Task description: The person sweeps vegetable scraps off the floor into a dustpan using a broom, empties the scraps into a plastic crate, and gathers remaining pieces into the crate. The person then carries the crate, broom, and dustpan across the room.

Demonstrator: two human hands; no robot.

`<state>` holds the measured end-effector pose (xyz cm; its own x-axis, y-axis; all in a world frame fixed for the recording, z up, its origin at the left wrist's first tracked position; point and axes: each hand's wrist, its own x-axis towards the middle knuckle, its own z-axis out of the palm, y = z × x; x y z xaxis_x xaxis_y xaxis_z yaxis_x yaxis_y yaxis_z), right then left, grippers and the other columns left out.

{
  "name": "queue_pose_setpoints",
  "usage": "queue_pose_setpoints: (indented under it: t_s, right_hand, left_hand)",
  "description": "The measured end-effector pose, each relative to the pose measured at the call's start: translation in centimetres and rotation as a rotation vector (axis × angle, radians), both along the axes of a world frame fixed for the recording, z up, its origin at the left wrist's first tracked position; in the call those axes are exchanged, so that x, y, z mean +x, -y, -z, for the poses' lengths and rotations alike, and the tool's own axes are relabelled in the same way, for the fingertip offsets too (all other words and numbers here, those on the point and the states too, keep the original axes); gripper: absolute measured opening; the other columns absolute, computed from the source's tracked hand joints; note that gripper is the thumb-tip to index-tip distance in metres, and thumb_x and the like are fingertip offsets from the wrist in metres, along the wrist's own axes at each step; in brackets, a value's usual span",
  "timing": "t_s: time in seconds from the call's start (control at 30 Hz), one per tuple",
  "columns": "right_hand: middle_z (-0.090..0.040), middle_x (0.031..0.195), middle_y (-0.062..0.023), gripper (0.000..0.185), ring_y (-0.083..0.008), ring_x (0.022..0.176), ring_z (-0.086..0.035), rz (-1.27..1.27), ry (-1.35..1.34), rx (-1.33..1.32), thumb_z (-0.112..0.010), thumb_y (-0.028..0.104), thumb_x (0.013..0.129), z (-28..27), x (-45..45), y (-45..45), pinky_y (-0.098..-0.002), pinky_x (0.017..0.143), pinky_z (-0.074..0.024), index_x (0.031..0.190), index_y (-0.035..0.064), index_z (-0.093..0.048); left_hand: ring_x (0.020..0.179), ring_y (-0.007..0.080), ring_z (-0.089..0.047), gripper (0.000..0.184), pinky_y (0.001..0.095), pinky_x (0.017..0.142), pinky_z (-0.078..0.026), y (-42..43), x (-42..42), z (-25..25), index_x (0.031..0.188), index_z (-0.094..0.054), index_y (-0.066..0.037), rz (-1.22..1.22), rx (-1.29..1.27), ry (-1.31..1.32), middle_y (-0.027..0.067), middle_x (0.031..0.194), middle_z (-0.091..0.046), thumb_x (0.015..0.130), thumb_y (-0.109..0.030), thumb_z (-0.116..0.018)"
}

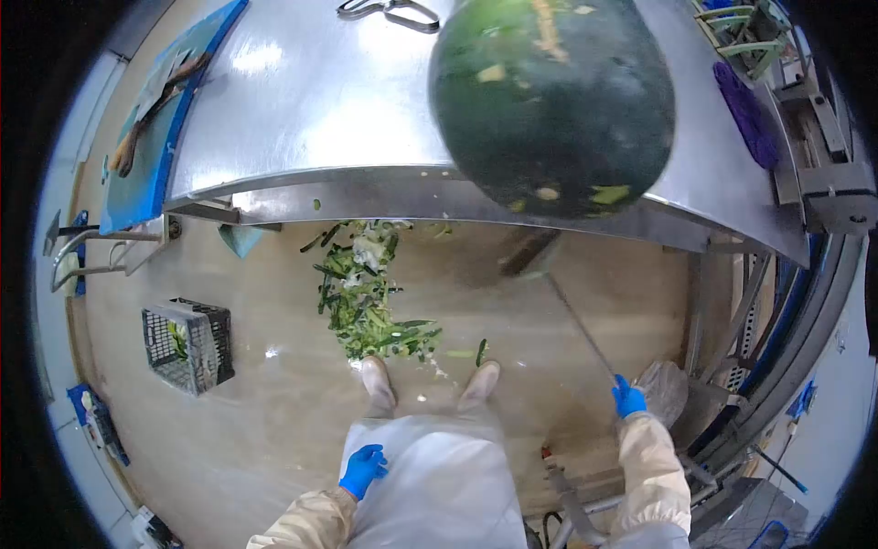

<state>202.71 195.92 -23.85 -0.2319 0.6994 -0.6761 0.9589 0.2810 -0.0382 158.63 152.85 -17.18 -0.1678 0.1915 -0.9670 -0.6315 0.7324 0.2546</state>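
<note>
My right hand (628, 397), in a blue glove, is closed around the long thin handle of a broom (581, 322). The broom's dark head (530, 252), blurred, is on the floor below the table's front edge. My left hand (364, 469), also gloved in blue, hovers before my white apron (425, 485). Its fingers are loosely bent and somewhat apart, with nothing visible in them. A pile of green peelings (366, 311) with pale scraps lies on the floor in front of my boots (377, 382), left of the broom.
A steel table (302, 110) spans the top, bearing a large dark green melon or squash (553, 110), scissors-like metal tool (391, 13) and purple cloth (745, 114). A blue board (174, 119) stands left. A black crate (187, 343) sits on the floor; metal tubing (585, 512) is at right.
</note>
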Motion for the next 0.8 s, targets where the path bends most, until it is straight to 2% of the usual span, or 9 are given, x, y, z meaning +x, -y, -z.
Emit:
queue_pose_setpoints:
  t_s: [0.07,0.13,0.2,0.27,0.53,0.6,0.7,0.8]
  right_hand:
    - [-0.056,0.082,-0.0192,0.039,-0.0355,0.072,-0.054,-0.106,0.141,0.090,-0.039,0.038,0.079,3.1,1.0,-5.4,-0.0444,0.064,-0.0420,0.115,0.0211,-0.040]
    - [-0.056,0.081,-0.0191,0.038,-0.0369,0.072,-0.054,-0.130,0.256,0.005,-0.038,0.038,0.080,6.0,-0.2,-11.5,-0.0462,0.064,-0.0418,0.113,0.0208,-0.042]
    - [-0.056,0.082,-0.0189,0.037,-0.0365,0.073,-0.054,-0.239,0.081,0.116,-0.038,0.038,0.080,6.3,-3.1,-14.5,-0.0456,0.063,-0.0420,0.112,0.0204,-0.044]
    - [-0.056,0.082,-0.0192,0.037,-0.0361,0.073,-0.054,-0.300,0.127,0.109,-0.038,0.037,0.080,6.5,-8.3,-16.8,-0.0450,0.064,-0.0421,0.113,0.0205,-0.043]
    - [-0.056,0.084,-0.0186,0.043,-0.0345,0.076,-0.054,-0.566,0.231,-0.013,-0.037,0.037,0.081,7.9,-27.3,-17.3,-0.0445,0.066,-0.0416,0.121,0.0221,-0.031]
    - [-0.056,0.077,-0.0185,0.045,-0.0338,0.070,-0.056,-0.809,0.170,0.038,-0.039,0.030,0.080,7.7,-31.9,-16.5,-0.0454,0.062,-0.0427,0.123,0.0218,-0.027]
    - [-0.056,0.076,-0.0186,0.045,-0.0328,0.070,-0.056,-1.017,0.134,-0.001,-0.039,0.028,0.080,7.5,-38.7,-14.7,-0.0451,0.062,-0.0428,0.122,0.0183,-0.028]
    - [-0.056,0.073,-0.0188,0.045,-0.0325,0.069,-0.056,-1.048,0.197,0.041,-0.040,0.026,0.079,8.4,-43.0,-13.8,-0.0451,0.061,-0.0428,0.121,0.0157,-0.029]
  left_hand:
    - [0.059,0.0175,-0.055,0.025,0.0267,0.053,-0.046,0.8,0.0,1.2,0.103,-0.047,-0.003,-0.058,0.008,0.017,0.0102,0.075,-0.055,0.080,-0.013,-0.045]
    - [0.057,0.0161,-0.054,0.025,0.0254,0.051,-0.045,1.5,-0.3,1.4,0.103,-0.047,-0.003,-0.115,0.000,0.023,0.0092,0.074,-0.055,0.079,-0.012,-0.046]
    - [0.057,0.0163,-0.054,0.025,0.0257,0.052,-0.045,1.5,-0.5,1.5,0.102,-0.048,-0.003,-0.160,-0.047,0.000,0.0095,0.074,-0.055,0.079,-0.012,-0.046]
    - [0.059,0.0176,-0.055,0.025,0.0268,0.053,-0.046,2.8,0.0,2.6,0.103,-0.047,-0.002,-0.174,-0.049,-0.012,0.0100,0.075,-0.055,0.081,-0.013,-0.045]
    - [0.061,0.0168,-0.054,0.026,0.0264,0.057,-0.047,5.1,0.8,2.2,0.105,-0.046,-0.002,-0.337,-0.046,-0.019,0.0094,0.077,-0.054,0.082,-0.014,-0.044]
    - [0.060,0.0142,-0.053,0.024,0.0248,0.055,-0.046,5.7,0.9,1.9,0.103,-0.048,-0.002,-0.393,-0.030,-0.014,0.0082,0.076,-0.055,0.081,-0.013,-0.045]
    - [0.063,0.0139,-0.053,0.024,0.0249,0.057,-0.046,6.6,0.9,1.5,0.103,-0.047,-0.002,-0.405,-0.024,-0.053,0.0077,0.077,-0.055,0.082,-0.013,-0.045]
    - [0.064,0.0139,-0.053,0.025,0.0251,0.058,-0.046,8.3,1.3,1.4,0.103,-0.047,-0.001,-0.478,0.025,-0.064,0.0073,0.078,-0.054,0.082,-0.012,-0.045]
